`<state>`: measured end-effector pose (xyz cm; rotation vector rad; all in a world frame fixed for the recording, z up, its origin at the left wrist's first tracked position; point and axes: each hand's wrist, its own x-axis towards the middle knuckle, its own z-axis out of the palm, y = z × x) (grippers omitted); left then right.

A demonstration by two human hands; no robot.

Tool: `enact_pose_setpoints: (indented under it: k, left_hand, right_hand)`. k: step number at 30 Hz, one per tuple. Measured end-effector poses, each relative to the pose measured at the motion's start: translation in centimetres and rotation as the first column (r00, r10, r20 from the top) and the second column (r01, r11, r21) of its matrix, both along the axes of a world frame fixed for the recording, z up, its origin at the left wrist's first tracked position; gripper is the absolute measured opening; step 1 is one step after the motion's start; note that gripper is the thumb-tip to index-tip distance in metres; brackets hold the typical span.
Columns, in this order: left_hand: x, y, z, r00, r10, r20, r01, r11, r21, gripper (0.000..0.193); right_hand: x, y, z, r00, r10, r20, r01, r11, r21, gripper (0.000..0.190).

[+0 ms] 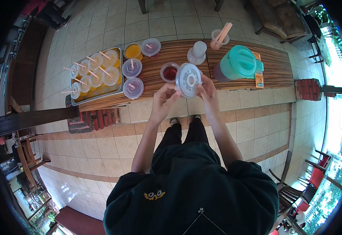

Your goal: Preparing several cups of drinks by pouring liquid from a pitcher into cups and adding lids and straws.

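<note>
My left hand (164,100) and my right hand (208,92) pinch a round clear plastic lid (188,80) by its opposite edges, tilted up above the table's near edge. Whether it is one lid or a small stack, I cannot tell. Just behind it, to the left, stands an uncovered plastic cup of dark red liquid (169,72). Three lidded cups with wooden sticks through their tops, a front one (133,88), a middle one (132,68) and a back one (151,47), stand farther left. Next to them is a cup of orange liquid (133,51).
A metal tray (97,100) at left holds several lidded orange cups with sticks. Stacked clear plastic pieces (198,50), a cup of wooden sticks (221,36) and a teal-lidded pitcher (238,62) stand right on the wooden table (276,70). A person's legs (52,16) show far left.
</note>
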<state>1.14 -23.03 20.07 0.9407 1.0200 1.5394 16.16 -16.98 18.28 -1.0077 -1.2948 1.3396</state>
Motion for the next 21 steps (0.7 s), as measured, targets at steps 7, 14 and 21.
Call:
enact_pose_setpoints:
  k: [7,14,21]
  left_hand:
    - [-1.8,0.7,-5.4,0.995,0.004,-0.096,-0.021,0.985,-0.17,0.01]
    - [-1.9,1.6,-8.0,0.948,0.24,-0.211,-0.285,0.934,-0.218,0.02]
    - [-1.9,2.5,-10.4,0.802,0.357,-0.48,-0.501,0.838,-0.214,0.019]
  right_hand:
    - [0.2,1.9,-3.5,0.992,0.066,-0.109,-0.102,0.922,-0.374,0.035]
    - [-1.0,2.7,-7.2,1.0,0.013,-0.011,-0.015,0.98,-0.198,0.032]
    - [-2.1,4.0,-10.7,0.982,-0.044,0.186,0.068,0.99,-0.124,0.03]
